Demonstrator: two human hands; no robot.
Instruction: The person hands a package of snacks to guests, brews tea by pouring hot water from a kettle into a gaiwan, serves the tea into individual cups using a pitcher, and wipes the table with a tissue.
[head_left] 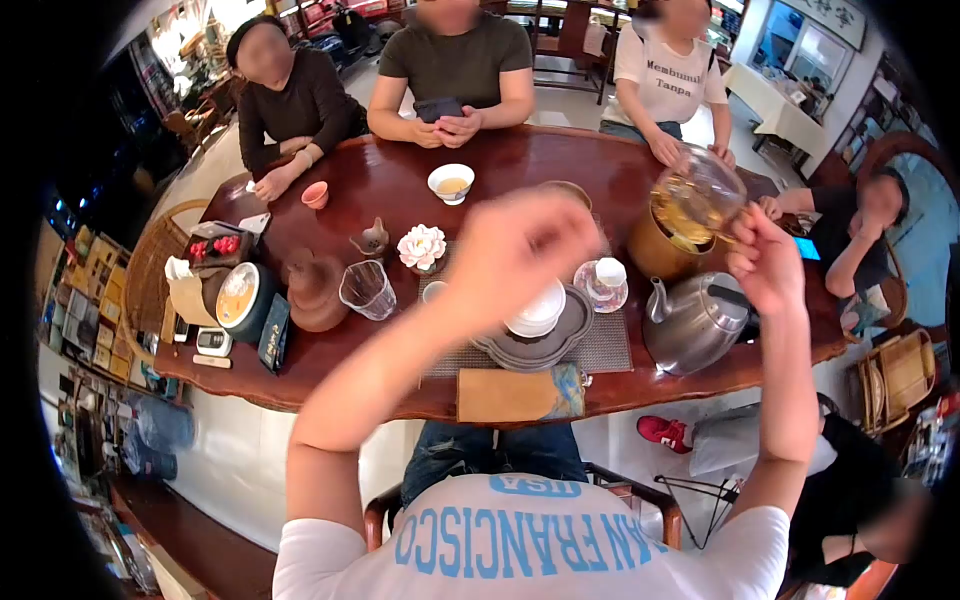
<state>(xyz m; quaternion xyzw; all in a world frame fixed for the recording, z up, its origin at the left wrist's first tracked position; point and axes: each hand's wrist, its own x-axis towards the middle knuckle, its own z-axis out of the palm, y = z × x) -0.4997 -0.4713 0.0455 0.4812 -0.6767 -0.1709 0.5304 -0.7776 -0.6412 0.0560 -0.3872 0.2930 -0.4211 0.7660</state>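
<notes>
My right hand (768, 262) is closed on the handle of a clear glass pitcher (712, 185). The pitcher is tilted over a tan bucket (662, 248), with amber liquid showing in it. Motion smears my left hand (535, 240), stretched over the middle of the table; its fingers cannot be made out clearly. Below that arm, white stacked cups or a bowl (535, 318) sit on a dark scalloped tray (525, 352). A small white cup (610, 271) on a patterned saucer stands beside the tray. Nearest below my right hand is a steel kettle (700, 322).
On the dark wooden table (370, 215) stand a glass cup (368, 290), clay teapot (316, 290), flower ornament (421, 247), white bowl (451, 184) and pink cup (315, 195). A folded brown cloth (508, 396) lies at the near edge. Several people sit around the table.
</notes>
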